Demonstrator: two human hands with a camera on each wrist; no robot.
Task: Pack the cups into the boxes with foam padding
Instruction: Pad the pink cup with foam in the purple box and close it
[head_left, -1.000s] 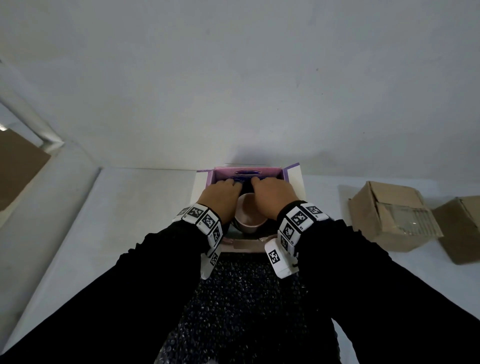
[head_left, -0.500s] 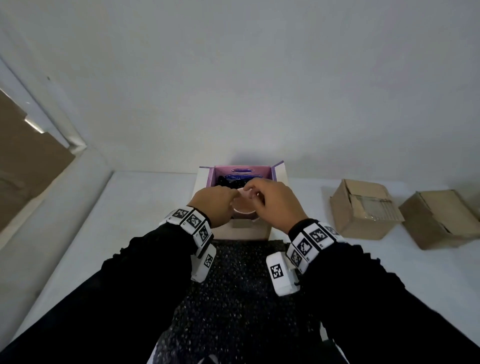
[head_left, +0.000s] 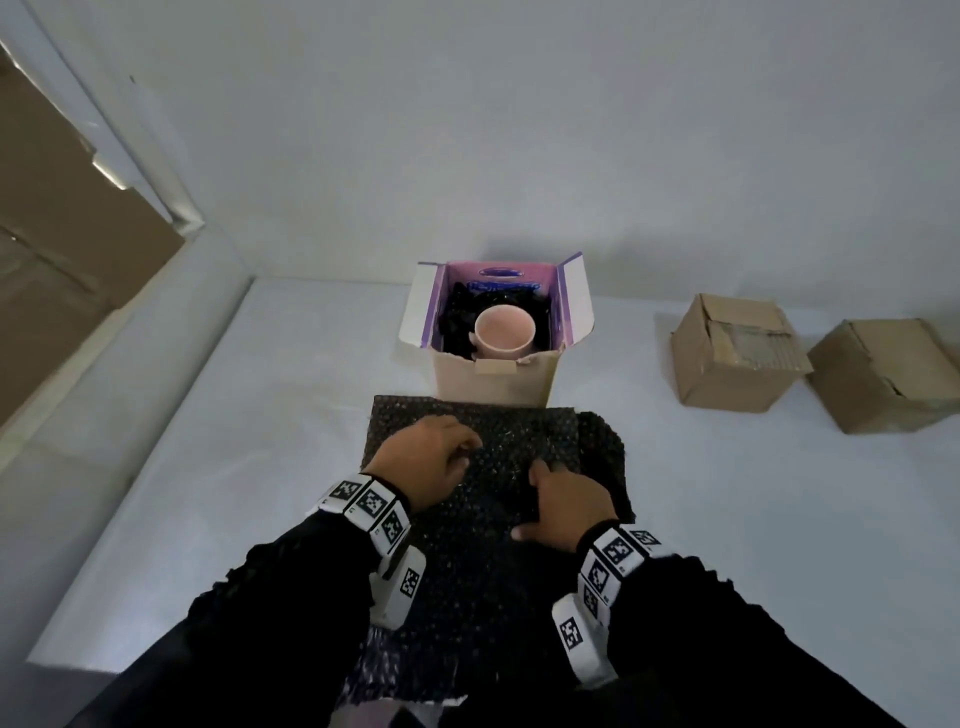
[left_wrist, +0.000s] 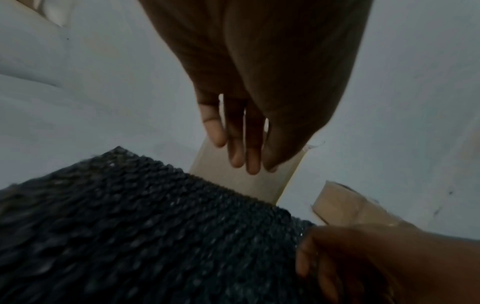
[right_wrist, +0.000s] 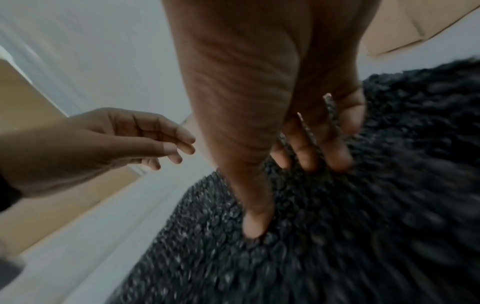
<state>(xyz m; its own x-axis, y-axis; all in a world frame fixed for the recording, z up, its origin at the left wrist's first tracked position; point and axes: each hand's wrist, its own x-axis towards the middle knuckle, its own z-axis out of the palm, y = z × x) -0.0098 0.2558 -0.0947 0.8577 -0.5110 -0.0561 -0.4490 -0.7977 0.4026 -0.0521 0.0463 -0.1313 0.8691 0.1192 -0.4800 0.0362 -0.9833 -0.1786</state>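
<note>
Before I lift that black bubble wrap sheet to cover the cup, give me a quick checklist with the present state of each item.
1. Pink cup upright inside the open box: ok.
2. Black padding around the cup: ok at the back and sides, front hidden.
3. Box flaps open: ok.
4. Right hand on the black bubble wrap sheet: ok, fingers pressing it.
5. Left hand gripping the sheet: not ok, loosely curled above it, empty.
6. Sheet free of the box: cannot tell.

pink cup (head_left: 505, 332): smooth glazed ceramic by the look. open box (head_left: 496, 382): matt cardboard w/ purple printed lining. padding sheet (head_left: 483, 457): black bubbly plastic, slightly shiny. side boxes (head_left: 732, 353): plain brown corrugated cardboard. table (head_left: 208, 441): matt white.
</note>
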